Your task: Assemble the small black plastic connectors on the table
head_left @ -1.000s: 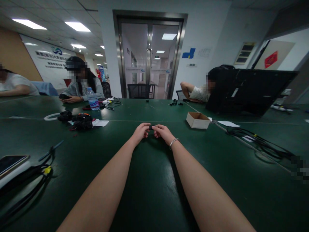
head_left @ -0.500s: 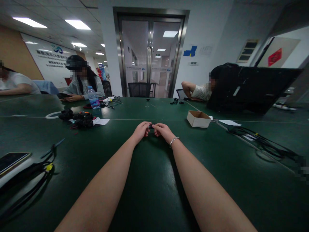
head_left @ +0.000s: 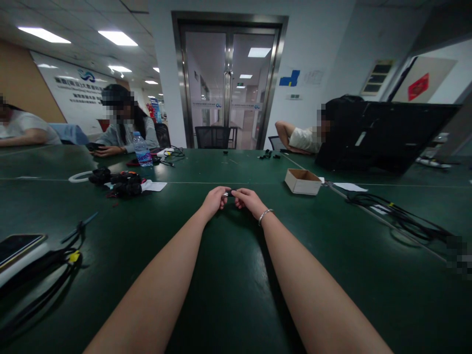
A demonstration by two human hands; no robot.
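Between my two hands, above the dark green table, is a small black piece with a silvery part; its exact kind is too small to make out. My left hand is closed, pinching the silvery side between thumb and fingers. The black side is in the pinch of my right hand, which has a silver bracelet at the wrist. Both hands nearly meet at the piece, and their fingers partly hide it.
To the right stands an open cardboard box, with black cables beyond. A black monitor is behind. On the left are black devices, a bottle, a phone and cables. Other people sit across.
More of the piece's silvery part shows between my fingers now. Both hands keep nearly the same place.
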